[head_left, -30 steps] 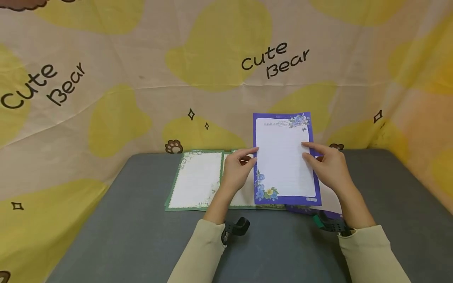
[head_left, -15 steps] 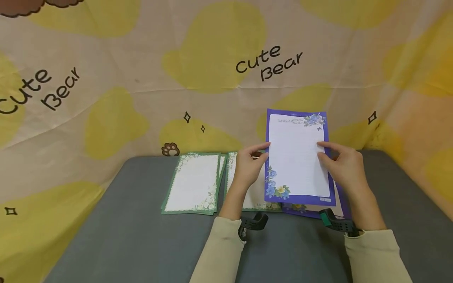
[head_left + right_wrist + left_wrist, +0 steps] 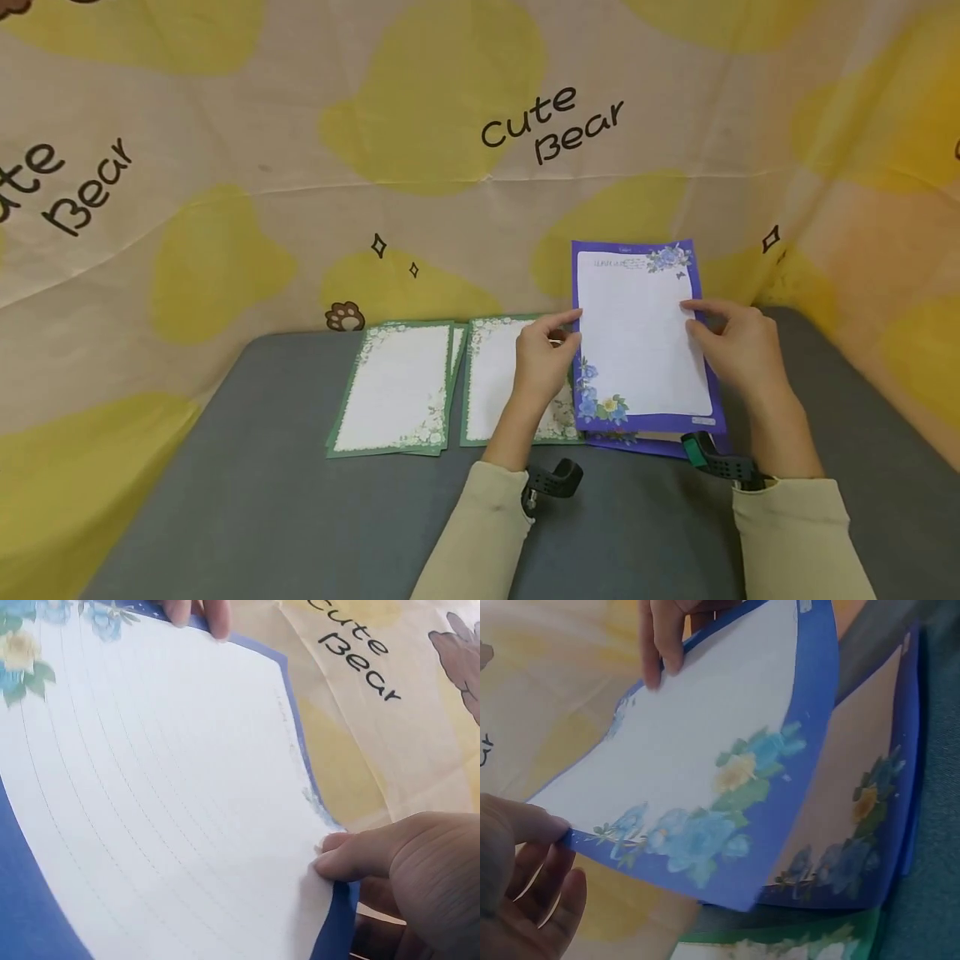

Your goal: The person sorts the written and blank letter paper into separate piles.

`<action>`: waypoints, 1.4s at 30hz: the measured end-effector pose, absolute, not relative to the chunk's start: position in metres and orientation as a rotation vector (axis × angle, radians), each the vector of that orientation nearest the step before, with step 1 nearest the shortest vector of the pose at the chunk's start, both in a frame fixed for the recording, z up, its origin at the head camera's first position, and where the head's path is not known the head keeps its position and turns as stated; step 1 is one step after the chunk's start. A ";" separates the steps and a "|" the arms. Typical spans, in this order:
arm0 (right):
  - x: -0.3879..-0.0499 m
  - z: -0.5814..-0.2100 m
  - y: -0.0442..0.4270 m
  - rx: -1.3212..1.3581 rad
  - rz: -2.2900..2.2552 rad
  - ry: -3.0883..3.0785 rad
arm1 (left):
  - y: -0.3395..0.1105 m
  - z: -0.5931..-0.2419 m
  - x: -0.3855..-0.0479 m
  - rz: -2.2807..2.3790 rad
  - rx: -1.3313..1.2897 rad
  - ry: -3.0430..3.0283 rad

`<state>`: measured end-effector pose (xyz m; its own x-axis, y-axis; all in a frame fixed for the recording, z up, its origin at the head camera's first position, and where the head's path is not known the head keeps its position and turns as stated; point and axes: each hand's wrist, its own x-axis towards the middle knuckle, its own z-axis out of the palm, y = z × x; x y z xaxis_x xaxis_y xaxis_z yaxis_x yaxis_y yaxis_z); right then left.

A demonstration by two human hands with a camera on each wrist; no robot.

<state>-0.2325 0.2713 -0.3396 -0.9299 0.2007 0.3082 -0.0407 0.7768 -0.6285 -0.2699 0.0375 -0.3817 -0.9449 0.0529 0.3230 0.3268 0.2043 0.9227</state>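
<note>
From the head, a person's left hand (image 3: 542,358) and right hand (image 3: 741,346) pinch a purple-edged sheet (image 3: 641,333) between their fingers, the left partly hiding a green-edged sheet (image 3: 491,375). At the left wrist, a second purple-edged sheet (image 3: 845,814) lies below the fingers. At the right, printed cloth (image 3: 345,742) hangs beyond them.

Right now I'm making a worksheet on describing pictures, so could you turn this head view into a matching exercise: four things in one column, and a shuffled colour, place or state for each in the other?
Column one
1. Held sheet
2. Leftmost sheet
3. Cloth
4. Left hand

Column two
A. Yellow patches and "Cute Bear" lettering
B. Pinching a paper edge
C. Purple border, blue flowers
D. Green border, lying on the grey table

Right pairs: 1-C, 2-D, 3-A, 4-B
</note>
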 end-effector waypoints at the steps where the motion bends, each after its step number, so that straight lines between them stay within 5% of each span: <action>1: -0.234 -0.341 0.273 -0.120 0.925 -2.632 | 0.038 -0.384 -0.270 -1.808 -0.358 -2.271; 42: -0.251 -0.401 0.288 -0.310 0.884 -2.883 | 0.053 -0.433 -0.273 -1.299 -0.425 -2.749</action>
<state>-0.2507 0.2883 -0.4015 -0.9731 0.2259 0.0454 0.1616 0.8094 -0.5645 -0.2731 0.0525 -0.4333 -0.9592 0.2175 0.1805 0.2775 0.6041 0.7470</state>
